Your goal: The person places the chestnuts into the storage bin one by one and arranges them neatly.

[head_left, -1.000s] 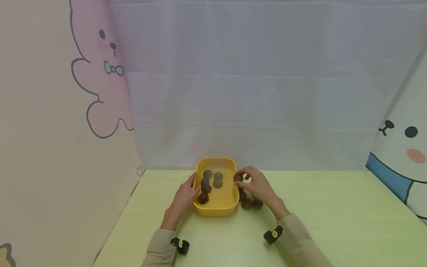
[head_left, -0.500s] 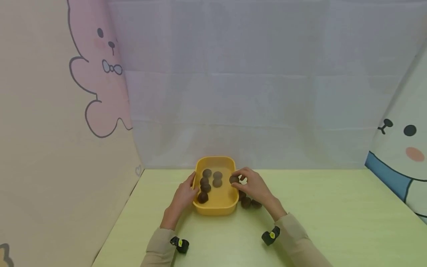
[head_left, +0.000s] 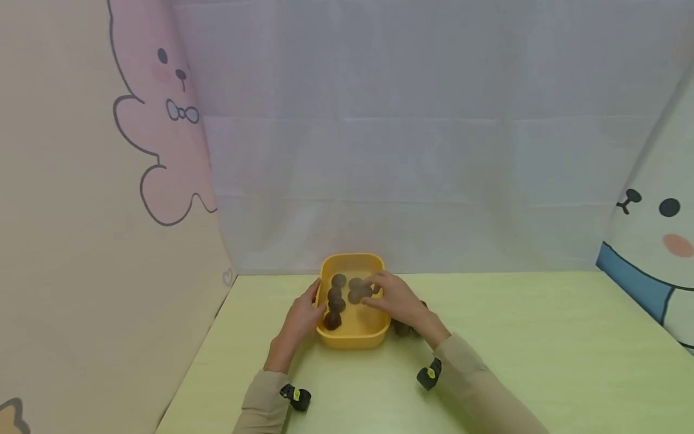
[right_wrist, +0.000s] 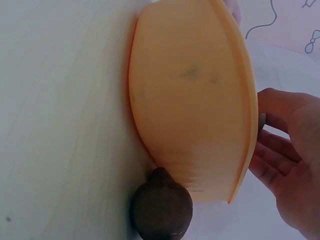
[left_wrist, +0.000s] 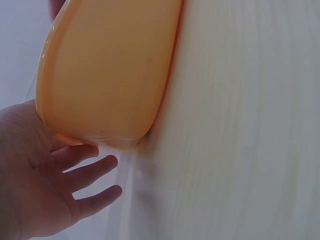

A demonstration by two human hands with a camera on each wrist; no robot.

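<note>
Brown ball (head_left: 366, 293) is in the right hand (head_left: 398, 299), pinched between thumb and fingertips, over the right half of the yellow tray (head_left: 352, 342). Can't tell if it touches the tray floor. Six other balls in the tray: four down the left side, nearest one (head_left: 332, 320) darkest and by the near left corner; two more mid-tray, one (head_left: 356, 283) just beyond the other (head_left: 355, 296), the nearer one right beside the pinched ball.

Left hand (head_left: 298, 314) grips the tray's left side, thumb over the rim, fingers along the outer wall; left wrist view has three fingers spread, fairly straight.

Loose balls (head_left: 402, 329) on the table (head_left: 542, 349) just right of the tray, partly hidden by the right hand and wrist; count unclear. Right wrist view: one large dark ball (right_wrist: 162, 210) close by the tray's outer wall.

Beige sleeves (head_left: 482, 386), a black wrist camera (head_left: 428, 374) on each wrist. Pale cloth (head_left: 347, 138) hangs beyond the far table edge. Pink cartoon bear (head_left: 157, 114) on the left wall, white cartoon animal (head_left: 650, 241) on the right.
</note>
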